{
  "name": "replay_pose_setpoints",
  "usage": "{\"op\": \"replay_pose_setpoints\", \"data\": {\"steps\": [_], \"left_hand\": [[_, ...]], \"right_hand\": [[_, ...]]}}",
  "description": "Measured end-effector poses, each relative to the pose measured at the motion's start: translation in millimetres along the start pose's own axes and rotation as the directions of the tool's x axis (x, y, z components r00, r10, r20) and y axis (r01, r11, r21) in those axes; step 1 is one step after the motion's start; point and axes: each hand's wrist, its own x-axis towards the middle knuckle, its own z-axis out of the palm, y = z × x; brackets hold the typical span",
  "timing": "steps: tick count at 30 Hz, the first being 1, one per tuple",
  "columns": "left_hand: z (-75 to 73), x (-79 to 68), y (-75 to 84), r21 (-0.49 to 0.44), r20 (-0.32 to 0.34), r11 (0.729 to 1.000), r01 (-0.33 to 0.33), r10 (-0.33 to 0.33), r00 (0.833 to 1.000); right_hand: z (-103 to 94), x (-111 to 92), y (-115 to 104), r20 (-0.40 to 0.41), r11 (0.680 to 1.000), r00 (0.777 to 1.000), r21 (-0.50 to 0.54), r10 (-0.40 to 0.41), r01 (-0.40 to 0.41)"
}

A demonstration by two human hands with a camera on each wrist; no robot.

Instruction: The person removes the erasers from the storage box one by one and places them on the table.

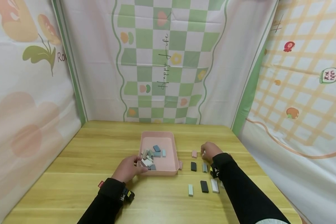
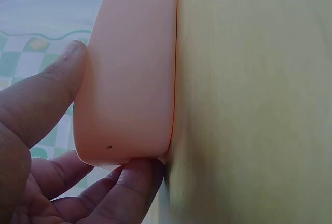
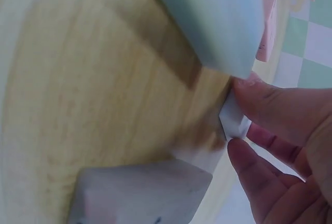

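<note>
Within right hand [image 1: 210,150], half-hidden pale block [image 3: 233,116].

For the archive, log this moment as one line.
left fingers: grip pink tray | right fingers: pinch white block | inside tray: assorted blocks | table: loose blocks

A wood-grain table [image 1: 58,168] is bordered on three sides by printed cloths. The back cloth [image 1: 96,77] is marked with green and white checks and the sideways words "Happy Life". The left cloth [image 1: 5,71] is printed with large flowers, the right cloth [image 1: 266,155] with an orange lattice. Creases are observed.
</note>
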Motion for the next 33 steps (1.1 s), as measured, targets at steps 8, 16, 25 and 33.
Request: {"op": "replay_pose_setpoints", "data": {"steps": [8,16,25,33], "left_hand": [[0.1,0.9,-0.1,-0.011,0.011,1.000,0.001,-0.001,1.000],[-0.2,2.0,-1.9,-0.005,0.004,1.000,0.000,0.000,1.000],[0.2,2.8,-3.4,-0.003,0.002,1.000,-0.004,0.004,1.000],[-0.2,8.3,-6.3,0.004,0.012,1.000,-0.003,0.003,1.000]], "right_hand": [[0.5,0.9,0.5,0.002,0.999,1.000,-0.037,0.017,-0.017],[-14.2,6.3,-34.9,-0.010,0.999,1.000,-0.037,0.026,-0.027],[-28.3,20.0,-139.9,-0.001,0.970,0.971,0.021,-0.241,0.241],[21.3,27.9,-181.8,0.221,0.935,0.914,-0.021,-0.341,0.354]]}}
